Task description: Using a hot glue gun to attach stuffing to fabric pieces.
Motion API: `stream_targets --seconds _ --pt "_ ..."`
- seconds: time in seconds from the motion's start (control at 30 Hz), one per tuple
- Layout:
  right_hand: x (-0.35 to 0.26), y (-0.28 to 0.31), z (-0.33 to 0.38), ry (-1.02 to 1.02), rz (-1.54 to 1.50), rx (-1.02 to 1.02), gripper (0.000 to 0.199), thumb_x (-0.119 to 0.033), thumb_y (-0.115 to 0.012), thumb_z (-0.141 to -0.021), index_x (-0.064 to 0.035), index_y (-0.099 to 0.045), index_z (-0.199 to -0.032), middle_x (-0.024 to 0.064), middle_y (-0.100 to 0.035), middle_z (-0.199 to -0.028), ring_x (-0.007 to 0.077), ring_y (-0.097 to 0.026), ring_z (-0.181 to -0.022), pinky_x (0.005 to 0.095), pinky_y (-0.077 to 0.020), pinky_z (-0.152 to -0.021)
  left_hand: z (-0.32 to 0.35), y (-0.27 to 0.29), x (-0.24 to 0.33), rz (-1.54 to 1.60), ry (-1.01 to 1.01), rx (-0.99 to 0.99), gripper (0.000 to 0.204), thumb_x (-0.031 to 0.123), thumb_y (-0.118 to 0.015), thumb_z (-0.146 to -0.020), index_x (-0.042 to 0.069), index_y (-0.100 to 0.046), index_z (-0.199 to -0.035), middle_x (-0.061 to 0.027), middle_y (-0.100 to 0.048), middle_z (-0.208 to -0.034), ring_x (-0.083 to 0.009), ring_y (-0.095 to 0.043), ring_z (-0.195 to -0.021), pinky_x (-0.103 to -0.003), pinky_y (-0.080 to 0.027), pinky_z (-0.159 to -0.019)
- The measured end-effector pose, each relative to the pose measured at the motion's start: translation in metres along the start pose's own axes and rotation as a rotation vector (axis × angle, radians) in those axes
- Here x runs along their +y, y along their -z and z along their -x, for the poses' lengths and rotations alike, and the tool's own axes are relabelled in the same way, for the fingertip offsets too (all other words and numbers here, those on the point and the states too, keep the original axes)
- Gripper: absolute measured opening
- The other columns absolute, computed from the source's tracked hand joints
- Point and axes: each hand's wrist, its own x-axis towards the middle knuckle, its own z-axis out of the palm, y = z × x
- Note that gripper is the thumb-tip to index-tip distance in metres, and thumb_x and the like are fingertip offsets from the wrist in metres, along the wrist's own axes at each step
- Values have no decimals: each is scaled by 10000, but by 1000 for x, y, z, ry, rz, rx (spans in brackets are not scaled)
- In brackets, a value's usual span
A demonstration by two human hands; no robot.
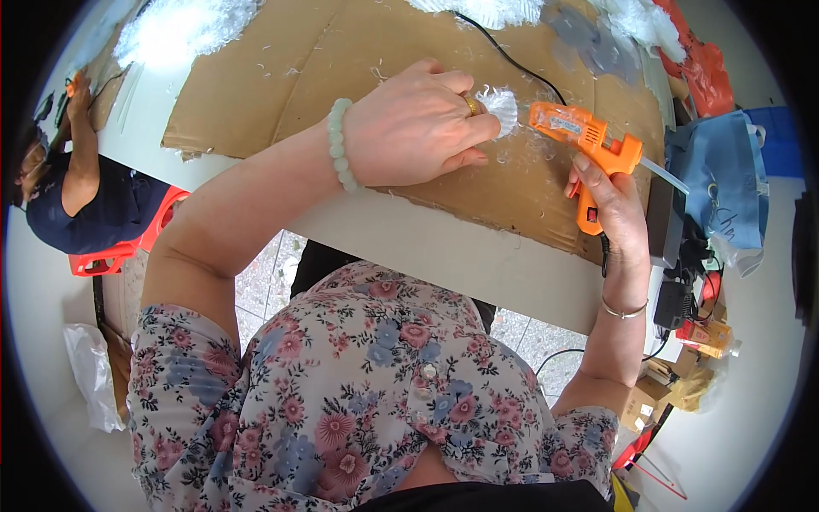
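Note:
My right hand (611,205) is wrapped round the grip of an orange hot glue gun (589,145), its nozzle pointing left. A clear glue stick (665,176) sticks out of the gun's back end. Just left of the nozzle, my left hand (422,124) pinches a small white feathery piece (502,109) between thumb and fingers. A small gap shows between that piece and the nozzle. Both hands are above a brown cardboard sheet (281,94) strewn with thin white strands and strings of glue.
White fluffy piles (183,30) lie along the table's far side. A black cable (512,55) crosses the cardboard. To the right are a blue bag (725,179), a red plastic bag (699,68) and a black power adapter (672,305). Another person (85,188) sits at far left on a red stool.

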Motion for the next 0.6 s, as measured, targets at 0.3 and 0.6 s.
stream_targets --seconds 0.3,0.6 --pt "-9 3 6 6 -1 -14 280 -256 -632 -861 -27 -557 -1004 21 -564 -764 117 -547 -668 249 -439 -632 -3 -2 5 18 27 62 161 225 -645 -774 115 -530 -748 -1 -514 -519 -185 -494 -679 -322 -381 -638" --pt "-14 -17 9 47 114 -59 251 -214 -628 -862 -26 -548 -1007 19 -565 -785 116 -547 -685 253 -440 -643 14 -2 3 26 55 114 153 217 -641 -766 120 -528 -730 -7 -500 -501 -190 -488 -659 -319 -393 -653"
